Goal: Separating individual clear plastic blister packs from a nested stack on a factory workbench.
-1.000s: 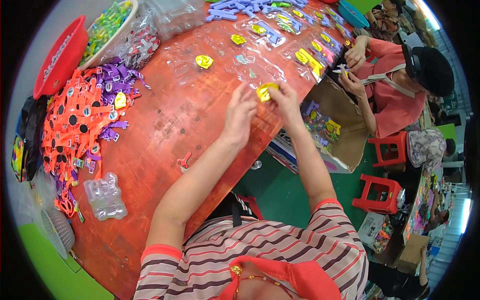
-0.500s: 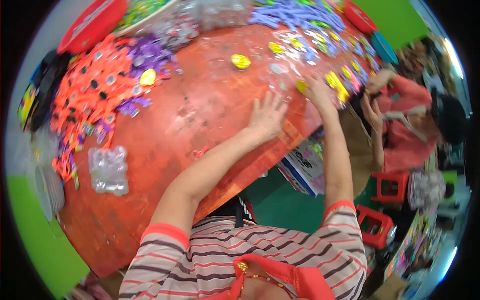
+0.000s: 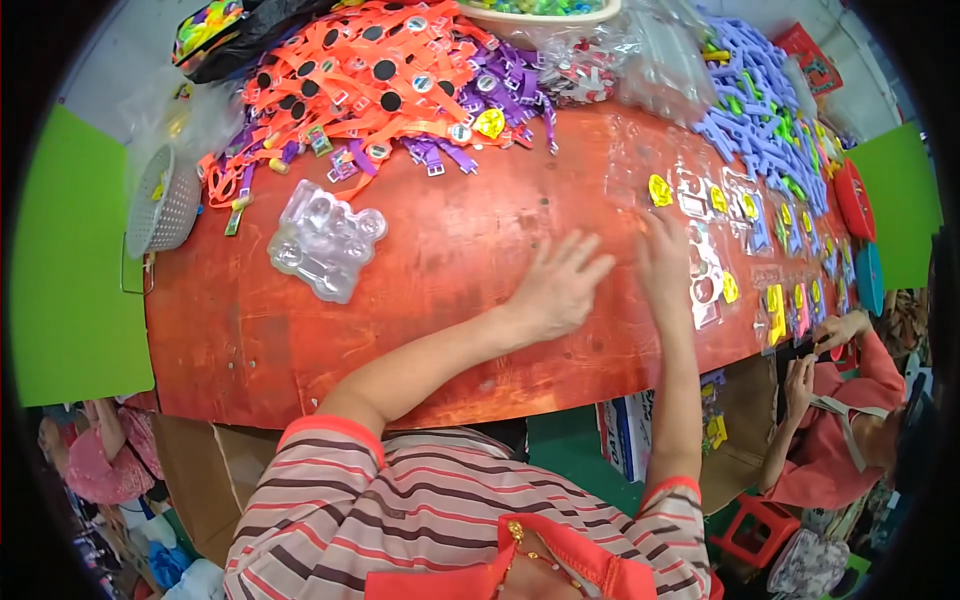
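Right grip point(image 3: 664, 258) has 1 yellow piece point(image 3: 660, 190) just beyond it.

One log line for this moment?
left hand: spread open, over scuffed red tabletop | right hand: beside clear molded plastic tray | right grip: unclear

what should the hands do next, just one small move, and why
Perhaps the right hand should steady the clear tray beside it: that tray lies just to its right, with a yellow piece at the tray's right edge, and the left hand is open and looks empty.
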Available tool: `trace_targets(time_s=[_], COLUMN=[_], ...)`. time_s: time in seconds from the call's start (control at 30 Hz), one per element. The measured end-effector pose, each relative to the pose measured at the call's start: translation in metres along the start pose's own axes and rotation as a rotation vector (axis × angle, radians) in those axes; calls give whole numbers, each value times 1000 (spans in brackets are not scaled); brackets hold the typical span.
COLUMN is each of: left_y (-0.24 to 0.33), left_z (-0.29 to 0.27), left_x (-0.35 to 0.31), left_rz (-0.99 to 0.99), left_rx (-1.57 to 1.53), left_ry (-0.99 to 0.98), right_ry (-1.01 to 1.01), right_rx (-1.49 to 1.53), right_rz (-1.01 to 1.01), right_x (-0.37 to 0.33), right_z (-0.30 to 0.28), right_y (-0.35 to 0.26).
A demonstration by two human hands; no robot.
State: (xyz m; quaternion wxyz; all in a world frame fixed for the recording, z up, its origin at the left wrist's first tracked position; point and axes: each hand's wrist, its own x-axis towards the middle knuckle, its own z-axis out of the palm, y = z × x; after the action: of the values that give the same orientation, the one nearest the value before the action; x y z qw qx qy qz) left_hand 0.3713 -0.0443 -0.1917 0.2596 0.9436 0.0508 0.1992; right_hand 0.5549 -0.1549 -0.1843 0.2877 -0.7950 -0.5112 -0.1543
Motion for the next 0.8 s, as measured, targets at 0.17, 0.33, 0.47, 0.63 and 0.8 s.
trace_targets(time_s=[0.17,0.33,0.47,0.63,0.8], left_y=[-35,-33,-66,-134,-117], left_z=[-52,-106,-153,-157,-142], left_x=[-45,-100,-137,-194,-187], left_rz=[-138,-271,-468,-618,-582], left_rx=[-7,151,511,-33,-788], left_ry=[10,111,251,462,978], right_ry=[13,-135,-55,-3,-274], right_rx=[92,-3,-59,192,289], right_rz=[-192,-170,-118,-217,-497], right_x=[106,145,126,95,50], right_z=[129,189,182,156,126], right_y=[-71,-103,-79,-168,-306])
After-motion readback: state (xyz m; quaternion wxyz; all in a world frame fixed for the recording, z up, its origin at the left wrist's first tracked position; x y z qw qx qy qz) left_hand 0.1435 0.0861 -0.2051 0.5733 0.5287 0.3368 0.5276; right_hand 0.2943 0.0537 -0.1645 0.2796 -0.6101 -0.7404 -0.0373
